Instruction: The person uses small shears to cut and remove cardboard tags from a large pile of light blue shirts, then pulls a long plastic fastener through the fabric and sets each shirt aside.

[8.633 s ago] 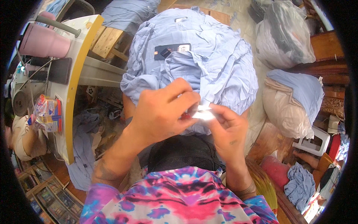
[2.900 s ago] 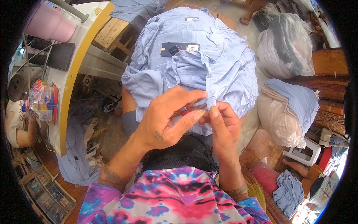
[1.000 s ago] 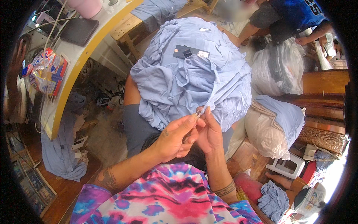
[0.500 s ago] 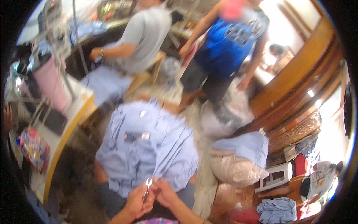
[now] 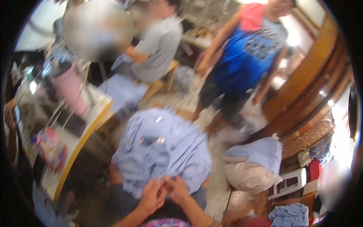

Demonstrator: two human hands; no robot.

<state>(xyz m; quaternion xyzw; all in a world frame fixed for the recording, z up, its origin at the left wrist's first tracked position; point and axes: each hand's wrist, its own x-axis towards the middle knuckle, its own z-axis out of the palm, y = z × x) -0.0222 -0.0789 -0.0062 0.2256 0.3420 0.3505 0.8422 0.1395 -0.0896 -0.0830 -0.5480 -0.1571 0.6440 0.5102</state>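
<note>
A heap of light blue cloth garments [image 5: 177, 143] lies across my lap, with a small dark label patch [image 5: 148, 141] and a white tag [image 5: 159, 119] on it. My left hand [image 5: 152, 197] is closed at the near edge of the heap around slim, shiny metal thread snips, blurred and mostly hidden by the fingers. Close beside it, my right hand [image 5: 177, 190] pinches the near edge of the light blue garment, and folds of cloth run toward its fingers. The fingertips of both hands nearly meet.
At left stands a yellow-edged white table [image 5: 81, 151] with a pink tumbler [image 5: 72, 89] and a colourful plastic packet [image 5: 50, 147]. A person in grey [image 5: 159, 49] sits ahead; another in blue [image 5: 245, 56] stands. At right are a stuffed sack [image 5: 249, 176] and a white stool [image 5: 289, 183].
The view has shifted, so most things sit further right. My hands stay together at the cloth's near edge, and the metal snips show less. The person in blue has shifted slightly.
</note>
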